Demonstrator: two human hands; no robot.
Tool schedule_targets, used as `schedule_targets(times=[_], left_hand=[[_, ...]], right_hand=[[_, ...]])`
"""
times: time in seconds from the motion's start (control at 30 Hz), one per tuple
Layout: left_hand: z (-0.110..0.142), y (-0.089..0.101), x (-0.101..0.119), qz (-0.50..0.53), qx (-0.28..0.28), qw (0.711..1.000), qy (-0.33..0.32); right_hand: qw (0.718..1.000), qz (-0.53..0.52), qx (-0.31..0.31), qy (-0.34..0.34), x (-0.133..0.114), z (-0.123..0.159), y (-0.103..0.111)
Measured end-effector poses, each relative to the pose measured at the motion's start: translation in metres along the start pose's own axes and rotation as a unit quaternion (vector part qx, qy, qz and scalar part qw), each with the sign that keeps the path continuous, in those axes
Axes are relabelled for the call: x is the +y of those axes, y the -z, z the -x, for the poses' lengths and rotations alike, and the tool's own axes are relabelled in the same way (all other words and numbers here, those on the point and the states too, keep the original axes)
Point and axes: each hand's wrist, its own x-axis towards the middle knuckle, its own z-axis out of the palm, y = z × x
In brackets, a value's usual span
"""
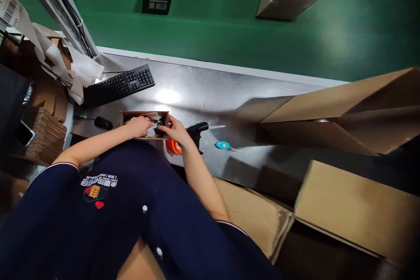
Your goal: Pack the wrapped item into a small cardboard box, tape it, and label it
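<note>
A small open cardboard box (128, 114) sits on the steel table (210, 87) right in front of me. Both hands reach into it. My left hand (138, 125) lies over white wrapping and a dark item inside the box, fingers curled. My right hand (175, 130) grips the box's right end and the dark item (159, 129), fingers closed round it. What exactly the dark item is I cannot make out.
A black keyboard (118, 86) and mouse (103, 123) lie to the left. An orange tape roll (172, 147), black scanner (197, 130) and small teal disc (223, 145) sit right of the box. Large cardboard boxes (354, 109) crowd the right. A green conveyor (229, 17) carries boxes behind.
</note>
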Motion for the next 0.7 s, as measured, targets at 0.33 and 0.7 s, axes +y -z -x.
schedule_targets(times=[0.33,0.7], left_hand=[[0.001,-0.006,0.004,-0.059,-0.011,0.995,-0.079],[-0.005,-0.001,0.017,-0.053,0.006,0.999,0.002]], right_hand=[[0.976,-0.192,0.049,-0.089,0.011,0.011,0.012],[0.992,-0.091,0.089,0.005,0.018,-0.005,0.005]])
